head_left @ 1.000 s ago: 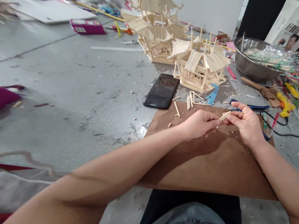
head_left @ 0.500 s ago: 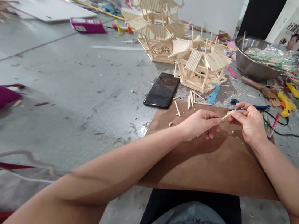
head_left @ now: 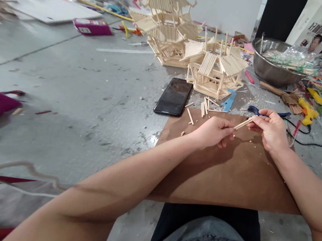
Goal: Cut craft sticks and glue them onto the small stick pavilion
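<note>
Short pale wooden sticks, side by side, span the gap between my two hands above a brown paper sheet. Their left end is pinched by my left hand, fingers closed. My right hand grips the other end between thumb and fingertips. More cut sticks lie loose at the sheet's far edge. Just behind them stands a small stick-built pavilion with partly covered roof panels. A taller tiered stick tower rises to its left.
A black phone lies left of the loose sticks. Blue-handled pliers rest beyond my right hand, near a yellow glue gun. A steel bowl with plastic-wrapped sticks stands at back right. Purple packs lie at left.
My hands have drawn slightly apart, so more of the sticks shows between them. My right hand has shifted a little to the right. Both keep their grip.
</note>
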A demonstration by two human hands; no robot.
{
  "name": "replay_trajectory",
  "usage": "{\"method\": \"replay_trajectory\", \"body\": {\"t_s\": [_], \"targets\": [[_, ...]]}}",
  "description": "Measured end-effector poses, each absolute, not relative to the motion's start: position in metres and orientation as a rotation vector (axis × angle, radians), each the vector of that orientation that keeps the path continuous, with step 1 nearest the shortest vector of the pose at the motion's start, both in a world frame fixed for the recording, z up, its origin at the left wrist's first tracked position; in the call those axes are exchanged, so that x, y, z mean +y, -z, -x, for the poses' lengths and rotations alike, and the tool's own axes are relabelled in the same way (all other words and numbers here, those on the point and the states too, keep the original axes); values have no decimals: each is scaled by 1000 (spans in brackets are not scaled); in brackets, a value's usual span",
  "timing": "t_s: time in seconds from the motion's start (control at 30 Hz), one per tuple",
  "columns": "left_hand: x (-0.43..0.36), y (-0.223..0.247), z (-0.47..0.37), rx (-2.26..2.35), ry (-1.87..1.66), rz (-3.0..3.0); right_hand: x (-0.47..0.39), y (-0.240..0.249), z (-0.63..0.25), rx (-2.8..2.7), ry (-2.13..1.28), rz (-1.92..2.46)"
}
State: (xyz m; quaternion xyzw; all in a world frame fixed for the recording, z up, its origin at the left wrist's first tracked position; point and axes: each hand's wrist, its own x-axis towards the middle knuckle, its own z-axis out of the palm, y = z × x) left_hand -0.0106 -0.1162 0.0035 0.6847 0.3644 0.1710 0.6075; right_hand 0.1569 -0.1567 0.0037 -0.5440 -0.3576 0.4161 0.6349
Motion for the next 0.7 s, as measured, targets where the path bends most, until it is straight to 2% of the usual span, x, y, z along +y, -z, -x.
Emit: {"method": "replay_trajectory", "body": {"t_s": [0.7], "targets": [[-120,1,11,1010,-613,-2135,-157,0,-155,-855,-849,1174]]}}
